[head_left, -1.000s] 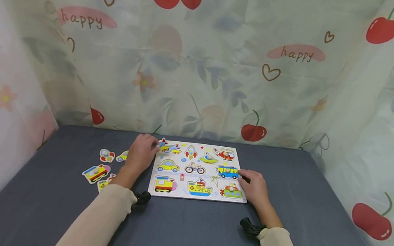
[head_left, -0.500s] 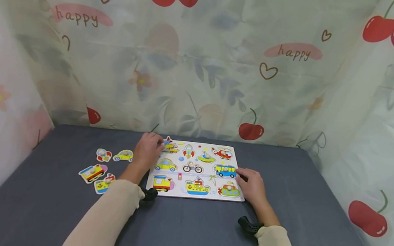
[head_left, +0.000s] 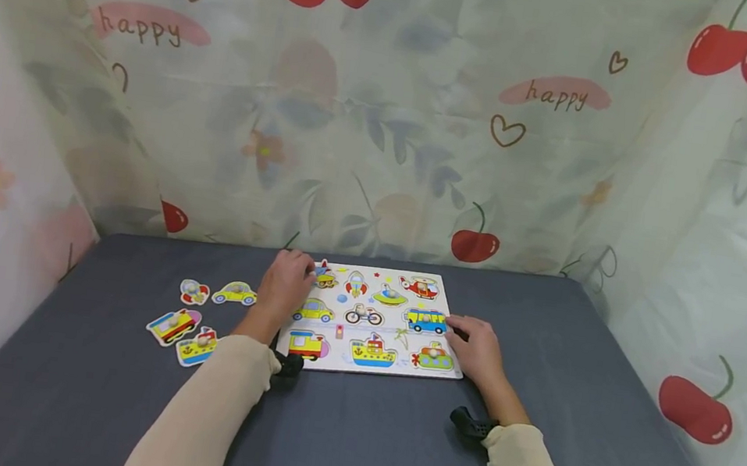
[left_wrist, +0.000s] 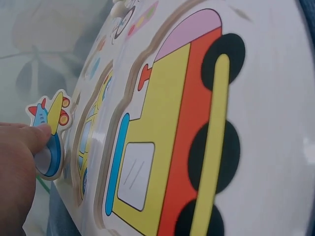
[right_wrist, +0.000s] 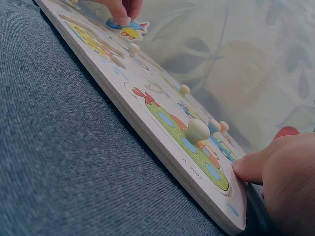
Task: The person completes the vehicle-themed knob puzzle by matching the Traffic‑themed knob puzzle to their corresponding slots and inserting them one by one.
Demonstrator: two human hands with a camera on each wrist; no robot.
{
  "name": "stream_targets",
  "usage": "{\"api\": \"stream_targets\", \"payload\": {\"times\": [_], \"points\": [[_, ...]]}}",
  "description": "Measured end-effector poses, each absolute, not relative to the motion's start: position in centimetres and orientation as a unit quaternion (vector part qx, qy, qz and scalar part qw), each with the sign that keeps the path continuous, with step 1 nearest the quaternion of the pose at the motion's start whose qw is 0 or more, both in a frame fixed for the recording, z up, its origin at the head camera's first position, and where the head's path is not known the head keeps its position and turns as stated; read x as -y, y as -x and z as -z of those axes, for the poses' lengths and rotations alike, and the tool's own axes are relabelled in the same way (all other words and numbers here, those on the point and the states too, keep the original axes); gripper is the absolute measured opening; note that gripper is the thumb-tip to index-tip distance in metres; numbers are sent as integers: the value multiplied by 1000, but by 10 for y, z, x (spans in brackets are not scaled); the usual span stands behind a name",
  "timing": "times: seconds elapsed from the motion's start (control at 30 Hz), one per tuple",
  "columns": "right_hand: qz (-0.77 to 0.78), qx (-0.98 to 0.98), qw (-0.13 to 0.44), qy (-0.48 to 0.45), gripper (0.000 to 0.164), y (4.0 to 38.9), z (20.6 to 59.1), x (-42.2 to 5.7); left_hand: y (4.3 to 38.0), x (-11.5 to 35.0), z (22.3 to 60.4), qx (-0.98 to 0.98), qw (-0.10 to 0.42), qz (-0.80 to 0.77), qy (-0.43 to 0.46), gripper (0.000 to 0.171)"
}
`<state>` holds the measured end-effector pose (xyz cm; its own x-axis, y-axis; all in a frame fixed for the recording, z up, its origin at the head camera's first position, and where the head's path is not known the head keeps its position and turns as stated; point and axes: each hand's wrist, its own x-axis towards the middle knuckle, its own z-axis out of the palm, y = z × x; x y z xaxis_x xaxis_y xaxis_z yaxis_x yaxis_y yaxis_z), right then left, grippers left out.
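My left hand (head_left: 286,283) pinches an airplane puzzle piece (left_wrist: 51,130), blue and yellow with red trim, in its fingertips. In the head view the piece is over the upper left corner of a white vehicle puzzle board (head_left: 342,367), partly hidden by the hand. Seen from the right wrist, it is tilted close above the board. My right hand (head_left: 477,349) rests at the board's right edge beside the bus piece (head_left: 427,320); one fingertip touches the board near the submarine piece (right_wrist: 184,140). Its other fingers are mostly hidden in the right wrist view.
Left of the board lie a loose rocket piece (head_left: 194,292), car piece (head_left: 235,293), train piece (head_left: 173,326) and ship piece (head_left: 196,347). Helicopter (head_left: 419,287), flying saucer (head_left: 390,295) and bicycle (head_left: 363,314) pieces sit on the board. A patterned curtain (head_left: 385,148) stands behind the grey tabletop (head_left: 374,446).
My left hand has moved slightly right with the airplane piece, further over the board's upper left corner. My right hand has stayed at the board's edge. The head view has shifted a little.
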<state>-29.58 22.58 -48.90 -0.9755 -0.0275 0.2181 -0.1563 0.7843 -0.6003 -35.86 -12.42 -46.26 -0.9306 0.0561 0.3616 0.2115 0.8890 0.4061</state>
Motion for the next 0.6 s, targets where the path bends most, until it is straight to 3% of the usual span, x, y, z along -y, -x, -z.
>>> {"api": "stream_targets", "payload": {"times": [0.23, 0.6], "points": [[-325, 940, 92, -42, 34, 297, 489, -226, 361, 120, 462, 958, 175, 216, 76, 10], [-329, 939, 92, -43, 34, 296, 488, -226, 363, 114, 454, 967, 136, 203, 69, 10]]}}
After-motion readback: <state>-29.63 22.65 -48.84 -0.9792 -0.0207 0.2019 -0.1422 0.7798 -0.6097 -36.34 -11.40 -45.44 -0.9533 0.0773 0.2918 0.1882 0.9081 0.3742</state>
